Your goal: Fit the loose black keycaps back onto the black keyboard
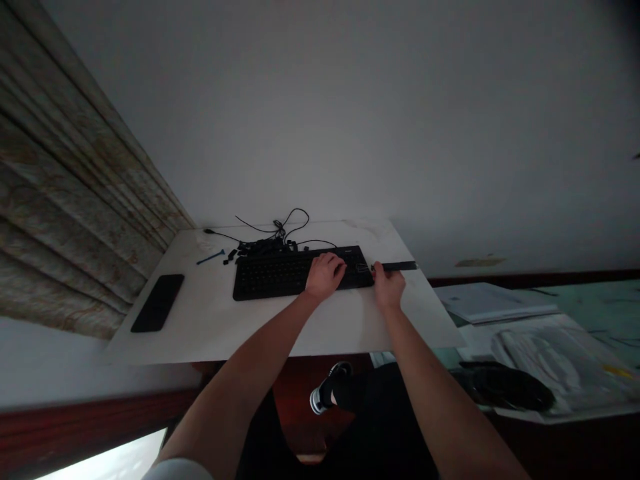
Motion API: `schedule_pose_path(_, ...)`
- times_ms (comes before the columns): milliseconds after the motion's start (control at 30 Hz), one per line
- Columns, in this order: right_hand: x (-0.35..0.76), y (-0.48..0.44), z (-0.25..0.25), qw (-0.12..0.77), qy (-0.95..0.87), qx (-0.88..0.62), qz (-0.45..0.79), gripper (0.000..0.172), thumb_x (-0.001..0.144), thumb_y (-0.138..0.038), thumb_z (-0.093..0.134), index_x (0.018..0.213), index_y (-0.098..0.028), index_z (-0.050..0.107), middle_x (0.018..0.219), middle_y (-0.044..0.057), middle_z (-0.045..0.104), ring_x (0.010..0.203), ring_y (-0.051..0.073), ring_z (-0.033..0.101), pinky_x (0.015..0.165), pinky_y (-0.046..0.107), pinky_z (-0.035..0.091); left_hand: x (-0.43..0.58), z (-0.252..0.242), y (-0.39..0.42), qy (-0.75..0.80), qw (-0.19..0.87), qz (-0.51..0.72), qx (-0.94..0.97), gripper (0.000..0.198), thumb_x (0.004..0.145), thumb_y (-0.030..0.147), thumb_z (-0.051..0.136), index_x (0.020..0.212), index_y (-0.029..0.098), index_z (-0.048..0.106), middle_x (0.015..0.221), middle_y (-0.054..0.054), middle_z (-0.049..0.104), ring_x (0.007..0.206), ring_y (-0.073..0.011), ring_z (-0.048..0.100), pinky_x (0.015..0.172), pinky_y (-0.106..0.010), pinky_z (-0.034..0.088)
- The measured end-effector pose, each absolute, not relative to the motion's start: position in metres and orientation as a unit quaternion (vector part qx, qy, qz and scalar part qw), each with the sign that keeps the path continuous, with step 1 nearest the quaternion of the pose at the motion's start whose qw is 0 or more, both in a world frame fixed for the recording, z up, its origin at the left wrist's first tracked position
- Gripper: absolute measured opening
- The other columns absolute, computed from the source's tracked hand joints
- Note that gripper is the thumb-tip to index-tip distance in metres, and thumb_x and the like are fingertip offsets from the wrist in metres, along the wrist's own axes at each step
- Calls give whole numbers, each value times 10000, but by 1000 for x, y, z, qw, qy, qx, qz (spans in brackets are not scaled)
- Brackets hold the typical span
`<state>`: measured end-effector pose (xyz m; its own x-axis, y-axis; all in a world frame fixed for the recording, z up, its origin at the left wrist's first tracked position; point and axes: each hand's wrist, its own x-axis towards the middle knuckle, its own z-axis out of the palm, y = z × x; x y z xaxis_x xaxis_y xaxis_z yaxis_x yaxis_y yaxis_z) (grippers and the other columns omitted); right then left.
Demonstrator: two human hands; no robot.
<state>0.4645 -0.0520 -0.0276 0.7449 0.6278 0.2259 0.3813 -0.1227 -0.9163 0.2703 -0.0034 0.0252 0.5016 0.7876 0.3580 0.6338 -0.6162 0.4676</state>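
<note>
A black keyboard (280, 273) lies on a small white table (225, 327). My left hand (325, 275) rests on the keyboard's right part, fingers curled down onto the keys. My right hand (388, 287) sits at the keyboard's right end, fingers closed around the near end of a long thin black strip (400, 266) that points right along the table. A pile of loose black keycaps (263, 247) lies behind the keyboard beside a tangled black cable (283, 227).
A black phone (158, 302) lies face down at the table's left. A small blue tool (210, 257) lies near the back left. A curtain (65, 220) hangs on the left. Papers and plastic sheets (530, 333) lie on a surface at the right.
</note>
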Motion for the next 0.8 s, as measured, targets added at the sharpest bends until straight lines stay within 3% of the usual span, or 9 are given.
schedule_pose_path(167,463,-52,-27,563,-348,-743,98,457,811,-578,611,845,-134,715,820,146,754,765,286,715,757,392,545,174,35,36,529,104,307,785,207,978,301,539,1003,221,728,1080,-74,684,1078,-223,603,971,-370,462)
schedule_pose_path(367,461,-52,-26,562,-360,-740,88,466,818,-573,593,876,-125,706,809,137,744,799,284,711,771,390,541,67,44,79,666,51,248,701,261,959,335,533,985,198,753,1028,-105,701,1013,-255,608,916,-382,470)
schedule_pose_path(533,460,-53,-23,559,-357,-742,95,474,812,-581,587,872,-125,704,798,134,742,786,282,708,778,399,540,49,39,87,677,54,220,700,272,957,333,520,994,196,751,1048,-116,705,1020,-264,610,868,-377,477)
schedule_pose_path(800,463,-53,-25,555,-355,-747,90,470,799,-592,603,829,-136,712,765,126,741,742,280,707,741,393,548,48,35,77,639,57,307,703,272,944,252,503,1139,177,677,1153,-121,669,1114,-248,593,1014,-396,468)
